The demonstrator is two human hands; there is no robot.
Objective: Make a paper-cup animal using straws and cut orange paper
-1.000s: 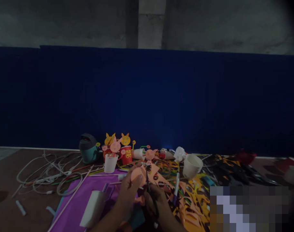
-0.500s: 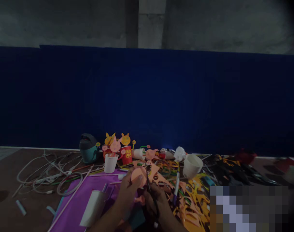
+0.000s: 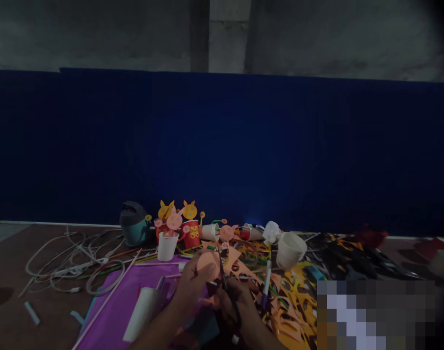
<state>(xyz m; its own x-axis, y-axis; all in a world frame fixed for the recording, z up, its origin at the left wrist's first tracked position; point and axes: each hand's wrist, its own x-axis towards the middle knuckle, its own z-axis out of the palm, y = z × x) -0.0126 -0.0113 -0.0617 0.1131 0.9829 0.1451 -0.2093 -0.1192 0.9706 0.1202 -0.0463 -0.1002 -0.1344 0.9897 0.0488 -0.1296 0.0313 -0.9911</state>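
Left hand (image 3: 191,294) pinches a peach paper circle (image 3: 208,266) between thumb and fingers, held up over the near part of the table (image 3: 10,257). Right hand (image 3: 236,304) is curled around dark-handled scissors (image 3: 222,274), blades pointing up, tips right beside the circle's right edge; exact finger grip hidden in shadow. The two hands are close together, near the bottom edge of the view.

Left of the hands: a purple sheet (image 3: 112,304) with a white paper tube (image 3: 142,313) lying tilted on it, then tangled white cables (image 3: 72,262) toward the table's left edge. Right of them: orange cut-paper scraps (image 3: 291,311) and a purple-tipped marker (image 3: 266,284), close by the right hand. Along the far edge by the blue wall (image 3: 222,146): a teal appliance (image 3: 133,223), a red cup (image 3: 191,234), a white cup (image 3: 167,246) with a pink paper animal face (image 3: 174,221), and a crumpled white paper (image 3: 272,232). A white cup (image 3: 291,250) lies on its side nearer the scraps. The lower right is pixelated, contents unreadable.

Versus the earlier frame: hands, circle and scissors are in nearly the same place, circle still held; table items are unchanged.
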